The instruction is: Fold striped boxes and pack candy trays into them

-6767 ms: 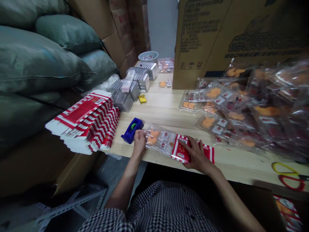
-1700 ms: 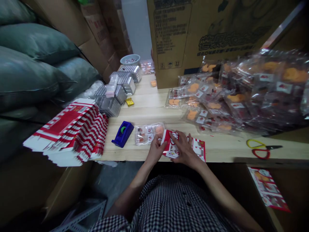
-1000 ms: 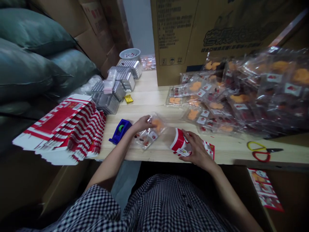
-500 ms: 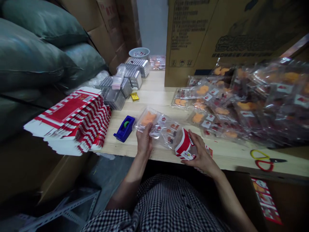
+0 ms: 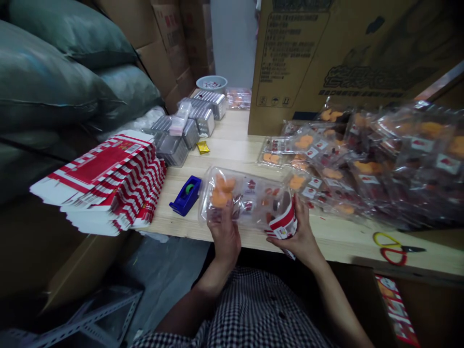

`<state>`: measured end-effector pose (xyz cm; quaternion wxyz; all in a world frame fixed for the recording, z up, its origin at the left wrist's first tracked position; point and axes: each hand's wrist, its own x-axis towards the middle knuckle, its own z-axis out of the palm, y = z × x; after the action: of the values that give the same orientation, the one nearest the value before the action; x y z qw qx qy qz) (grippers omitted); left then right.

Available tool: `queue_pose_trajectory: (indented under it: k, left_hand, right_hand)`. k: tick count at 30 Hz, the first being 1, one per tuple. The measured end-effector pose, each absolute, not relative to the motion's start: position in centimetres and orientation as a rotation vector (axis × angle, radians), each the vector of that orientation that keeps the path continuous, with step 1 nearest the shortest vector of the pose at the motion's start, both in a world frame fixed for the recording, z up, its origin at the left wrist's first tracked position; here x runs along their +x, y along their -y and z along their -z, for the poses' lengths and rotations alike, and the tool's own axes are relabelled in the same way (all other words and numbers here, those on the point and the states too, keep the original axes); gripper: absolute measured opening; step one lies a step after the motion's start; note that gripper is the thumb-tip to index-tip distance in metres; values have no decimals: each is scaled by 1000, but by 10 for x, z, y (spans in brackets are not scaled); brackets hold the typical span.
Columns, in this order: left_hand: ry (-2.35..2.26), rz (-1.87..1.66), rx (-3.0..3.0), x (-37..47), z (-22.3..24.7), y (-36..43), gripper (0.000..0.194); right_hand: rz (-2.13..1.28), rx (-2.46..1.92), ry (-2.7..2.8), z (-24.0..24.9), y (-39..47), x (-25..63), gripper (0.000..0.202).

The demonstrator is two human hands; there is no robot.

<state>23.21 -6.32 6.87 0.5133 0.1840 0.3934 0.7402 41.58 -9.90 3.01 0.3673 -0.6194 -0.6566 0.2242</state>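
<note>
A clear plastic pack with orange pieces and small dark pieces lies across the front of the wooden table, its near left end gripped by my left hand. My right hand is wrapped round a red and white striped carton, held at the pack's right end. That end of the pack is at the carton's opening; how far it sits inside cannot be made out. Just left of the pack is a blue tape dispenser.
Striped flat cartons are stacked at left, with clear trays behind. Filled packs are heaped at right, near scissors. A big cardboard box stands behind; a yellow sachet and a bowl are farther back.
The pack has turned flatter and come nearer, its right end closer against the carton. My left hand has shifted slightly right and nearer; the carton has tilted in my right hand.
</note>
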Motion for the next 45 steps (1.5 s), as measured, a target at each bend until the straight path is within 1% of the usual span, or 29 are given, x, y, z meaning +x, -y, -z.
queue_pose_trajectory:
  k: [2, 5, 7, 11, 14, 19, 23, 25, 32, 35, 37, 39, 42, 45]
  left_hand:
    - [-979, -1749, 491, 225, -63, 67, 46]
    - [-1008, -1625, 620, 208, -57, 69, 32]
    - [-1017, -1535, 721, 197, -57, 67, 29]
    - [-1019, -1407, 875, 185, -62, 61, 39]
    - [-1000, -1284, 919, 181, -64, 57, 38]
    - [-950, -1276, 869, 181, -63, 59, 46]
    - [-1027, -1191, 1006, 193, -58, 73, 39]
    - [-1062, -1169, 1043, 198, -54, 79, 39]
    - [-1102, -1246, 973, 168, -48, 67, 57]
    - [-1129, -1100, 1086, 153, -47, 56, 59]
    - [-1111, -992, 1161, 152, -39, 51, 56]
    - [-1121, -999, 1144, 156, -25, 51, 53]
    - [-1172, -1072, 971, 167, 0, 55, 57]
    - [-1065, -961, 758, 172, 18, 61, 54]
  right_hand:
    - [-551, -1624, 1702, -27, 97, 415, 132]
    - [-546, -1635, 1716, -22, 96, 414, 133]
    - [-561, -1627, 1720, -23, 97, 412, 132]
    - [-595, -1662, 1764, -30, 101, 406, 128]
    - [-608, -1687, 1821, -33, 102, 406, 125]
    - [-618, -1650, 1878, -32, 102, 407, 126]
    - [-625, -1490, 1970, -31, 98, 393, 123]
    - [-644, -1452, 1964, -31, 95, 386, 122]
    - [-620, -1461, 2033, -25, 87, 388, 126]
    - [-624, -1441, 2146, -19, 83, 388, 126]
    - [-627, -1430, 2189, -12, 79, 386, 130]
    - [-609, -1419, 2227, -3, 73, 382, 132]
    - [-580, -1402, 2311, 14, 65, 375, 130]
    - [-601, -1403, 2375, 26, 59, 371, 128]
